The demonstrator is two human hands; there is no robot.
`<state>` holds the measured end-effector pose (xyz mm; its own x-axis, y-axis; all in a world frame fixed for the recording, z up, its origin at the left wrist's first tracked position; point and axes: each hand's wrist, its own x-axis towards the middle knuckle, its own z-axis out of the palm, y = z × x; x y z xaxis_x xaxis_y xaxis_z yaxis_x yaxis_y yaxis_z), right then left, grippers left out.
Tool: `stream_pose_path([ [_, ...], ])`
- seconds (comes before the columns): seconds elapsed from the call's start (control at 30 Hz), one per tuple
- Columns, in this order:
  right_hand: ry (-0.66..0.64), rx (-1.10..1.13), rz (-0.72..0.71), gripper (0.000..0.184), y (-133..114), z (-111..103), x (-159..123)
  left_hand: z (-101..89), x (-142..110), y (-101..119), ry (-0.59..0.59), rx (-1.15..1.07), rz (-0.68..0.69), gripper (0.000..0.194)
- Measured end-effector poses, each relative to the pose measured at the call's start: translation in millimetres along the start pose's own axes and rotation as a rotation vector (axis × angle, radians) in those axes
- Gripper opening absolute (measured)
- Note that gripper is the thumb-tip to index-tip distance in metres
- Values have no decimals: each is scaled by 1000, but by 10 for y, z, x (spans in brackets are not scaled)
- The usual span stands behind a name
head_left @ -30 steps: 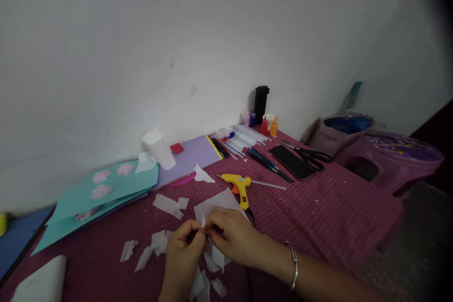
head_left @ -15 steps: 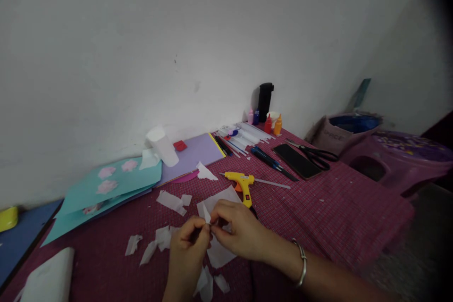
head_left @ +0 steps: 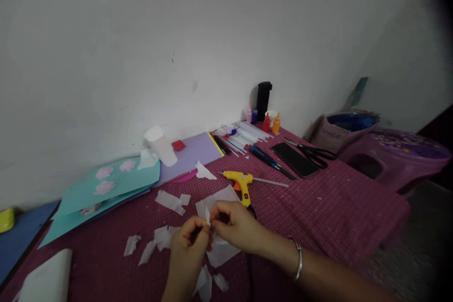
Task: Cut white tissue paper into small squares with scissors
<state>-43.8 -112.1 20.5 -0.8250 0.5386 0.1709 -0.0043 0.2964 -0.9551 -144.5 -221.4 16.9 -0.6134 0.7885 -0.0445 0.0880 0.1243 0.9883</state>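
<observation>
A small folded piece of white paper (head_left: 207, 214) stands up between my two hands. My left hand (head_left: 189, 240) pinches its lower end, and my right hand (head_left: 235, 226) pinches it from the right, fingertips nearly touching the left ones. Under my hands lies a white paper sheet (head_left: 222, 251), partly hidden by them. Torn white paper scraps (head_left: 170, 201) are scattered to the left and below. Just beyond my right hand, a yellow glue gun (head_left: 240, 181) lies on its side with a glue stick (head_left: 271, 181) in its back.
Blue-green paper (head_left: 138, 177) with pink paper flowers lies at left, near a white paper roll (head_left: 161, 146). To the right are a utility knife (head_left: 271, 160), a phone (head_left: 295, 159) and black scissors (head_left: 313, 153). Small paint bottles (head_left: 276, 124) stand by the wall. A pink stool (head_left: 392, 160) is beyond the table.
Both hands stay pinched on the paper piece, with my right fingers shifting slightly around it. The piece looks narrower and more upright. The whole view has shifted slightly.
</observation>
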Motion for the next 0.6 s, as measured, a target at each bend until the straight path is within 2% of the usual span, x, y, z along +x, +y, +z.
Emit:
stream_pose_path([
  [0.13,-3,19,37,11,-13,-13,8,15,-2,0,8,-73,-17,9],
  [0.37,-11,52,46,9,-1,-19,27,41,-2,63,74,35,-6,14],
  [0.5,-16,73,59,8,8,-11,31,39,3,74,68,61,15,13],
  [0.6,-13,86,50,12,14,-17,36,33,18,25,51,1,-19,14],
])
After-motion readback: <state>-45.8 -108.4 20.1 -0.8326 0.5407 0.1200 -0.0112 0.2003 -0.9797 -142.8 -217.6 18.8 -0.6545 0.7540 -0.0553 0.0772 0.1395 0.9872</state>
